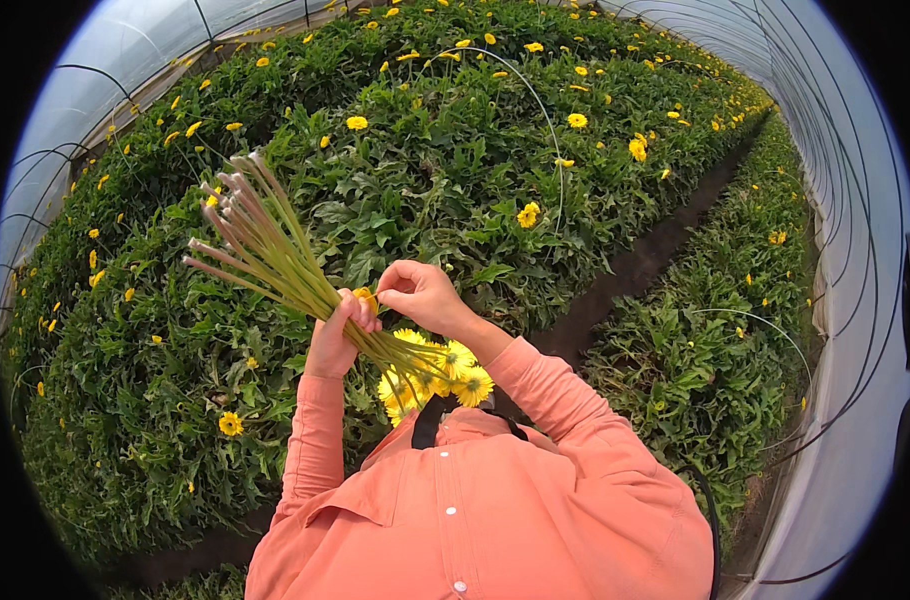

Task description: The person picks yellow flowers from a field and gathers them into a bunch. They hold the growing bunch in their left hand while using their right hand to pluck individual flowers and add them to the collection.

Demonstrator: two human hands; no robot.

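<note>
A bunch of cut gerbera stems (290, 262) is gripped in my left hand (339, 334). Its pale cut ends point up and to the left, while the yellow gerbera blooms (455, 367) hang at the lower right, close to my chest. Around the fingers of my left hand there is a yellow band (366, 298), perhaps a rubber band. My right hand (425, 296), just to the right of it, pinches the band's edge between thumb and forefinger. Part of the blooms is hidden behind my shirt and right sleeve.
Dense beds of leafy gerbera plants (425, 180) with yellow flowers surround me. A dark soil path (642, 259) runs between beds to the upper right. Thin hoops (549, 112) arch over the plants. Plastic tunnel walls (867, 375) stand at both sides.
</note>
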